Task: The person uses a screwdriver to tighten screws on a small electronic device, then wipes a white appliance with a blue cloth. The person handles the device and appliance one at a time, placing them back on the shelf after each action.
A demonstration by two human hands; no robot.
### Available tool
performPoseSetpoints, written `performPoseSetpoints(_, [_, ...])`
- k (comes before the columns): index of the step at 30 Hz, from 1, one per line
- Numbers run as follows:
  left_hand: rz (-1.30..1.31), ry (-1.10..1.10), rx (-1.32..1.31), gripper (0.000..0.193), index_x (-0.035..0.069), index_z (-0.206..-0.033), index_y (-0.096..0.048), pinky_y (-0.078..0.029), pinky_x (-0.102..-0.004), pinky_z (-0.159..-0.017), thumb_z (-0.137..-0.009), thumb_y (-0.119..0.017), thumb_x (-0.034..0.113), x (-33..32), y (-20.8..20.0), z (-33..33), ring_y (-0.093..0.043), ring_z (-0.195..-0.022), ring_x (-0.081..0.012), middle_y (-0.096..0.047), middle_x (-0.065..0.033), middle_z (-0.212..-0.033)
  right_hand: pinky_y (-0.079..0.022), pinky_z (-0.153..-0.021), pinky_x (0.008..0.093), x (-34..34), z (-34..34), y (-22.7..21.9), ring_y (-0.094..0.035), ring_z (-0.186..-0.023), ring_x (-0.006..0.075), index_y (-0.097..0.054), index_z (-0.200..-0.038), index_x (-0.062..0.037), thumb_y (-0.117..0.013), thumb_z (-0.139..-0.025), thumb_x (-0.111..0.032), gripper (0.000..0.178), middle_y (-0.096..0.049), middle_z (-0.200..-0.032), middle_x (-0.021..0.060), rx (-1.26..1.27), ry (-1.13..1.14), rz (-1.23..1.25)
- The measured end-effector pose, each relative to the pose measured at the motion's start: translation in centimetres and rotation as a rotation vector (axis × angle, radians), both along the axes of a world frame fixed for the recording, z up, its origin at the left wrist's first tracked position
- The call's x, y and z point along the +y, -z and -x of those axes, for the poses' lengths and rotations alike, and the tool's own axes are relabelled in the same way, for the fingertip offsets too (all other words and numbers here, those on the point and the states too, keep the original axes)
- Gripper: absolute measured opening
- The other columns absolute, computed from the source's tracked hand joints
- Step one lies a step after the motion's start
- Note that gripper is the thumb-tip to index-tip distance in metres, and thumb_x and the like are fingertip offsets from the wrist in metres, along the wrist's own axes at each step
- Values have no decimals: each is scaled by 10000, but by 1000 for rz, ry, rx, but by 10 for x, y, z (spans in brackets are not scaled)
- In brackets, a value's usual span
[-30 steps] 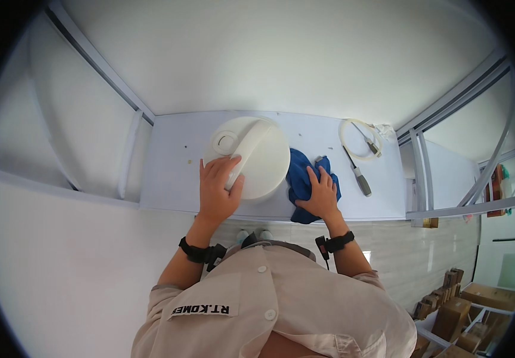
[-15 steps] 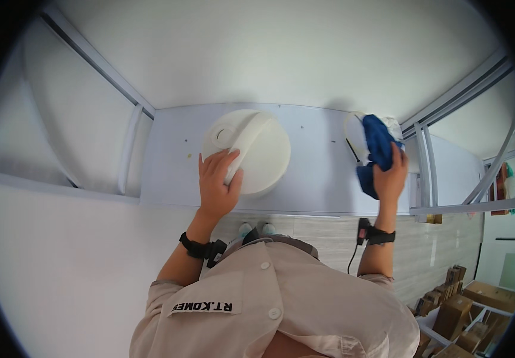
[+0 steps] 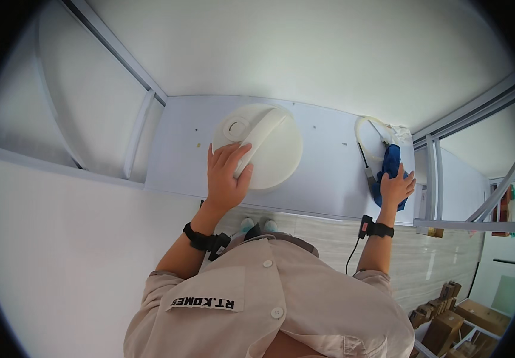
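Fingers of our left hand (image 3: 226,177) lie spread flat on the near edge of the round white lid (image 3: 259,145), over its raised handle bar. Our right hand (image 3: 396,190) presses open-fingered on the blue cloth (image 3: 390,169), well apart to the right on the pale tabletop (image 3: 323,173). Just beyond the cloth lie a screwdriver (image 3: 366,167) and a coiled white hose (image 3: 369,128).

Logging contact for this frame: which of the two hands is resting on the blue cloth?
The right hand, pressing the blue cloth at the shelf's right end; the left hand lies on the white round lid.
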State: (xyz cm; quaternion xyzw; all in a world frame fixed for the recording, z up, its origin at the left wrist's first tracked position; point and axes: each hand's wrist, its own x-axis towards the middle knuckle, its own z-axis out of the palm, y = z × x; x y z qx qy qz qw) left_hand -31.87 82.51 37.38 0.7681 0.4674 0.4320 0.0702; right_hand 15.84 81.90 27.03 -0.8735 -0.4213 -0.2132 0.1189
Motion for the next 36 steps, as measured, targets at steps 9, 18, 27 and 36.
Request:
performPoseSetpoints(9, [-13, -7, -32, 372, 42, -1182, -639, -363, -504, -1004, -819, -657, 118, 1, 2, -3, -556, -1095, -346, -636, -161, -1145, -474, -893, 453, 7, 123, -15, -570, -1068, 374, -617, -1184, -83, -713, -758, -166, 445, -566, -1185, 194, 310, -578, -116])
performPoseSetpoints(18, [38, 16, 9, 390, 80, -1220, -638, -255, -627, -1091, -834, -646, 134, -1, 0, 6, -549, -1130, -337, -636, -136, -1158, -515, -825, 458, 69, 129, 36, -610, -969, 426, -516, -1274, -4, -648, -836, -163, 484, -549, -1134, 262, 520, -318, 89])
performPoseSetpoints(27, [94, 68, 33, 414, 95, -1230, -634, -244, -631, -1105, -817, -654, 115, -3, -10, 27, -545, -1138, -340, -627, -142, -1181, -496, -842, 423, 135, 121, 68, -590, -945, 398, -630, -1075, 14, -605, -844, -98, 259, -565, -1069, 255, 435, -505, 57])
performPoseSetpoints(36, [116, 91, -31, 417, 122, -1204, -647, -241, -625, -1112, -789, -683, 97, -1, -5, 32, -556, -1125, -319, -626, -115, -1137, -503, -824, 417, 197, 189, 84, -601, -920, 363, -662, -1006, -4, -653, -833, -126, 212, -605, -1001, 206, 536, -740, 53])
